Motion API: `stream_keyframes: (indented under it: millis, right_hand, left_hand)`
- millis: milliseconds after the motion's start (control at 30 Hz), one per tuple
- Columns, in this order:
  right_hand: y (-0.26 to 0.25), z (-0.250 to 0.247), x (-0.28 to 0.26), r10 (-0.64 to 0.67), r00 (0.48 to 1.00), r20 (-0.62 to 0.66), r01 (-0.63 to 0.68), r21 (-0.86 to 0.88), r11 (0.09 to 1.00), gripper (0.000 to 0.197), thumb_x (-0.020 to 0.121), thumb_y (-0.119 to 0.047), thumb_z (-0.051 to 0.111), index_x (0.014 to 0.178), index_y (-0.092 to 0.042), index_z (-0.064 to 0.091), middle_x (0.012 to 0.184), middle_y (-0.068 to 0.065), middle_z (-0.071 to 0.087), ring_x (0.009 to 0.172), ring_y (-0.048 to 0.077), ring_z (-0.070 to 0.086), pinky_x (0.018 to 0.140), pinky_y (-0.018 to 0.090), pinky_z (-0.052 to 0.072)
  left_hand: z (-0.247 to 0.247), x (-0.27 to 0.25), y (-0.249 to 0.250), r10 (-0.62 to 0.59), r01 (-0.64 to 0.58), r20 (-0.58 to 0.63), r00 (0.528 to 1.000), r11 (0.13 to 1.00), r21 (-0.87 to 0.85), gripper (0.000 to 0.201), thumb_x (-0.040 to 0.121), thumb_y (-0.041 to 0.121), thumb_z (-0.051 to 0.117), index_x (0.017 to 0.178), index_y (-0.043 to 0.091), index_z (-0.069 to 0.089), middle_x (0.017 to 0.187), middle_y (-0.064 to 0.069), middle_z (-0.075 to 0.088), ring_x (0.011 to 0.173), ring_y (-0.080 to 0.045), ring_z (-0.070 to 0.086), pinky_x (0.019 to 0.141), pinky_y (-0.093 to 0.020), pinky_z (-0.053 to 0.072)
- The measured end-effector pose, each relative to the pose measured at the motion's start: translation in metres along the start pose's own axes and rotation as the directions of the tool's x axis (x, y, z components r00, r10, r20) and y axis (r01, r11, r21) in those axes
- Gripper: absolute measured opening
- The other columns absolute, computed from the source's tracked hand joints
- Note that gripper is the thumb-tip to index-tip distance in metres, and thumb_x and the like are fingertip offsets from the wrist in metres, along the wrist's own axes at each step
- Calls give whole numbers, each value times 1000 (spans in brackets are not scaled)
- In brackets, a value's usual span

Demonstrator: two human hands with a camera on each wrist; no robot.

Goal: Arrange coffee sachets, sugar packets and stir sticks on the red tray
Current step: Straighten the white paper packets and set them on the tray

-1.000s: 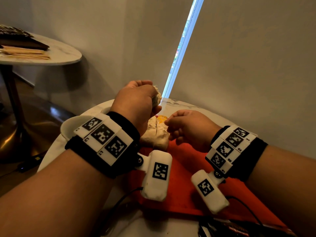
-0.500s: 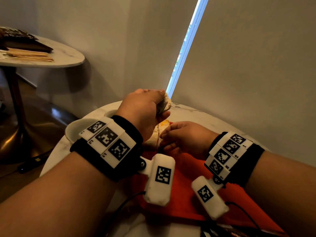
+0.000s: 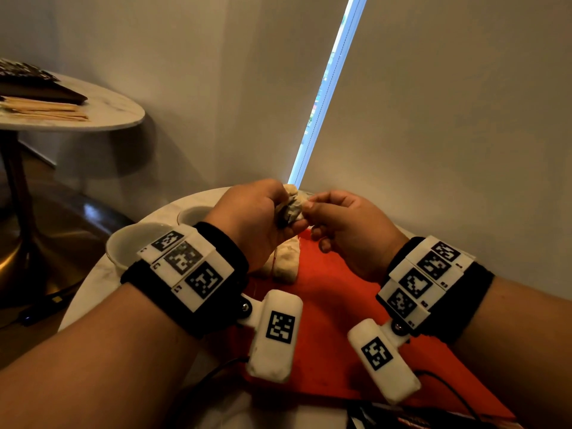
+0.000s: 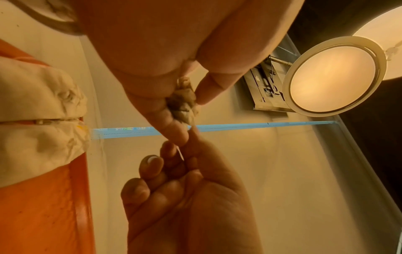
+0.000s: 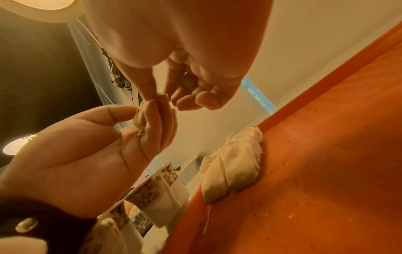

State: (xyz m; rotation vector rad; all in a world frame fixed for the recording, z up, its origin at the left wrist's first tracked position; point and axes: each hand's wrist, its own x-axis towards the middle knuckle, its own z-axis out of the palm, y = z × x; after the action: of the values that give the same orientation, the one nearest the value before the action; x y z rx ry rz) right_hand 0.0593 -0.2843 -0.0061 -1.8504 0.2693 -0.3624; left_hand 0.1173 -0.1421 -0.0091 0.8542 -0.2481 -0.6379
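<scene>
My left hand grips a crumpled cream coffee sachet in the air above the far end of the red tray. My right hand meets it from the right and pinches the sachet's edge between thumb and forefinger. The left wrist view shows the sachet in the left fingers, with the right hand just below. Two more cream sachets lie side by side on the tray's far left corner, also visible as sachets on the tray. No sugar packets or stir sticks show on the tray.
Two white cups stand on the round marble table left of the tray. A second round table at the far left carries wooden sticks and a dark box. A wall and blind rise close behind.
The left hand has lifted the crumpled sachet higher. The right hand has come up from near the tray and now pinches that sachet.
</scene>
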Motion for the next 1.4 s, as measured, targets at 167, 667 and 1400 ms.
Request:
stream_keyframes:
  millis: [167, 667, 1400]
  right_hand:
    - [1, -1, -1, -29, 997, -77, 27, -27, 999, 10, 91, -5, 65, 86, -13, 66, 76, 7, 66, 63, 19, 55, 51, 31, 40]
    - [0, -2, -1, -53, 992, -114, 64, 93, 994, 11, 95, -3, 57, 94, -11, 63, 74, 8, 67, 60, 18, 62, 56, 32, 47]
    - [8, -7, -3, -107, 991, -79, 111, 48, 993, 8, 91, -4, 67, 93, -11, 65, 81, 11, 74, 68, 26, 68, 57, 34, 47]
  left_hand:
    - [-1, 1, -3, 17, -17, -12, 1000, 999, 50, 13, 94, 6, 49, 85, 2, 57, 72, -12, 59, 71, -23, 62, 74, -32, 58]
    - [-2, -4, -5, 19, -20, 9, 1000, 983, 183, 16, 92, 16, 64, 102, 7, 71, 72, -2, 71, 76, -15, 62, 68, -26, 52]
    - [-4, -4, -6, 21, -36, 55, 998, 955, 295, 29, 93, 16, 62, 113, -6, 66, 84, -17, 63, 77, -26, 61, 73, -31, 50]
